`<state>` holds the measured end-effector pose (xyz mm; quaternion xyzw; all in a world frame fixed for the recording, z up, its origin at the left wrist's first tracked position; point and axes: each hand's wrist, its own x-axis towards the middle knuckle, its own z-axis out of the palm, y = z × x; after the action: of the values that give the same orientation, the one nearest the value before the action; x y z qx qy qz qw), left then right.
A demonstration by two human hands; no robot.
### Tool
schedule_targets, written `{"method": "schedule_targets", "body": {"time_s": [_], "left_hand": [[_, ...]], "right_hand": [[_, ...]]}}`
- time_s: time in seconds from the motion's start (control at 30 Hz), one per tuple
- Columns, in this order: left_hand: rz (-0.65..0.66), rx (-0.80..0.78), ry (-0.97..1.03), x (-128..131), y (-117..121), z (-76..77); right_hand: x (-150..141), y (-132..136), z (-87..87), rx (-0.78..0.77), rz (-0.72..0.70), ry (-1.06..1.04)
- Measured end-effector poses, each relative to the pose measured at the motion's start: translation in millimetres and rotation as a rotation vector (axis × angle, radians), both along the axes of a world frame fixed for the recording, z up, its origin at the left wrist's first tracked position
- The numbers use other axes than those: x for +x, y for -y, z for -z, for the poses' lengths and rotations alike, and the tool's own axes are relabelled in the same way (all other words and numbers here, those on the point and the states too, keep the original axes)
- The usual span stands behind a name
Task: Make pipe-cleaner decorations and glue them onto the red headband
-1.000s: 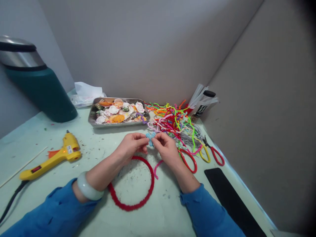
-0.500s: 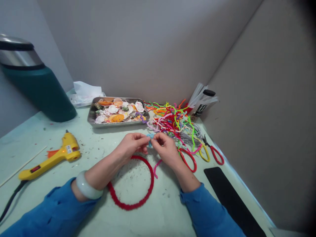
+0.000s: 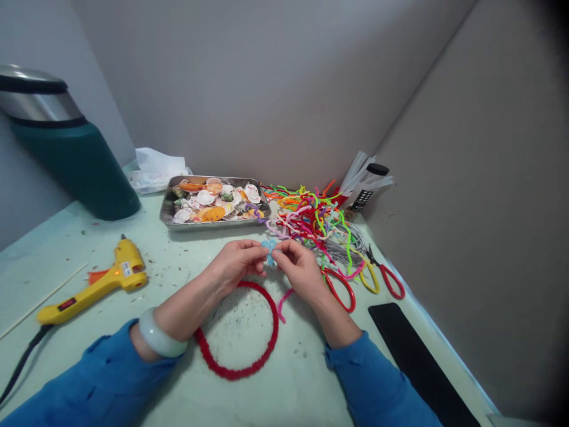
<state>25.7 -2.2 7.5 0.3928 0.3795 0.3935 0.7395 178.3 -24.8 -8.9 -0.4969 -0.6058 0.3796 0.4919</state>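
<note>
- The small blue piece [image 3: 269, 251], fuzzy and looped, is between the two hands, over the middle of the surface [image 3: 311, 379], short of the tray [image 3: 213, 225] near the far edge.
- The left hand [image 3: 240, 261] pinches its left side between thumb and fingers; the right hand [image 3: 299, 265] grips its right side, thumb against forefinger. Both sets of fingers are narrow, with the piece in them.
- Fingertips cover part of it, so I cannot tell how its loops join.
- For this shaping, as it seems to be, the left pinch would serve best as a steady anchor, while the right makes small bends close to the centre.
- Light pressure should suit such soft fuzz; a hard squeeze could flatten the loops.
- The red ring [image 3: 233, 375] lies below the hands, between the forearms; wrists held high would avoid dragging it.
- The glue gun [image 3: 127, 267] lies toward the left edge, and the tangled pipe cleaners [image 3: 306, 219] fill the far right corner, both clear of the fingers.
</note>
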Motion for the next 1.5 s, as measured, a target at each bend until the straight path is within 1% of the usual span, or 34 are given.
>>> {"method": "schedule_targets", "body": {"time_s": [0.17, 0.3, 0.43, 0.5, 0.63, 0.73, 0.8, 1.03, 1.17, 1.37, 1.5], "left_hand": [[0.018, -0.007, -0.083, -1.1, 0.2, -0.8], [0.05, 0.005, -0.127, -1.3, -0.6, 1.1], [0.059, 0.012, -0.157, -0.6, -0.3, 1.9], [0.073, 0.015, -0.155, -0.3, 0.5, 1.3], [0.099, 0.045, -0.151, -0.5, 1.9, 1.1], [0.113, 0.056, -0.204, -0.9, 2.1, 2.2], [0.127, 0.058, -0.244, -0.9, 2.4, 2.7], [0.148, 0.086, -0.246, 2.5, 5.8, 1.3], [0.134, 0.104, -0.24, 5.9, 7.7, 1.8], [0.062, 0.12, -0.221, 8.1, 7.2, 1.8], [0.086, 0.091, -0.183, 5.6, 5.5, 5.4]], "right_hand": [[0.1, 0.0, 2.4, 0.028, 0.025, 0.044], [0.0, 1.5, 0.2, 0.123, 0.046, 0.088], [1.0, 3.1, -4.0, 0.22, -0.004, 0.227], [1.5, 3.4, -4.9, 0.233, -0.003, 0.241], [1.5, 3.9, -5.8, 0.204, 0.008, 0.209], [1.5, 4.2, -6.0, 0.198, -0.029, 0.237], [1.8, 3.8, -5.3, 0.181, -0.028, 0.224], [1.5, -2.1, 0.8, 0.072, 0.042, -0.017], [-1.6, -4.3, 1.8, 0.029, 0.069, -0.122], [-1.1, -3.3, -0.6, 0.036, 0.026, -0.107], [1.8, -2.9, -2.7, 0.038, 0.001, -0.089]]}}
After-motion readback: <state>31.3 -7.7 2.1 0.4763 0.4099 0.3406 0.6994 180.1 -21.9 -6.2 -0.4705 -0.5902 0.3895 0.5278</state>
